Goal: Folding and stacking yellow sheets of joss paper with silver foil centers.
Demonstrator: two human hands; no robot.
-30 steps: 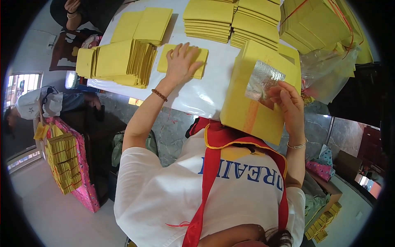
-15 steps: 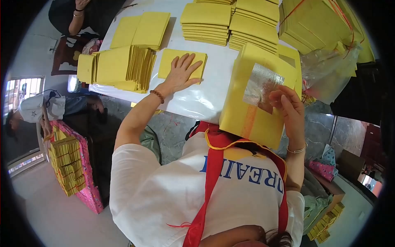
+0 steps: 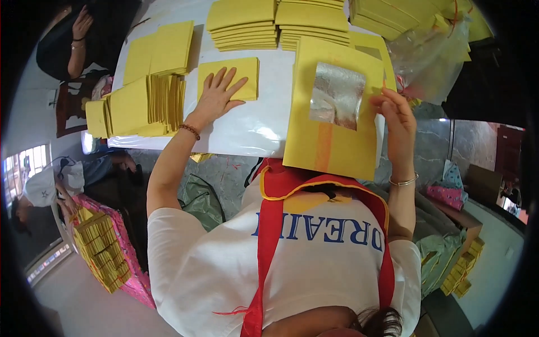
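My left hand lies flat with spread fingers on a small stack of yellow paper on the white-covered table. In front of my body is a stack of larger yellow sheets, its near end over the table edge. A silver foil square and an orange band mark its top sheet. Just off that sheet's right edge, my right hand is raised, its fingers curled and pressed together. Whatever they pinch, if anything, is too small to make out.
Folded yellow paper stands in piles at the left and back. A clear plastic bag hangs at the right corner. Another person's hand shows far left; a seated person is beside a pink-edged box of yellow bundles.
The whole view has shifted, so the table sits further left and up. My right hand has moved off the foil to beyond the sheet's right edge. My left hand stays on its stack.
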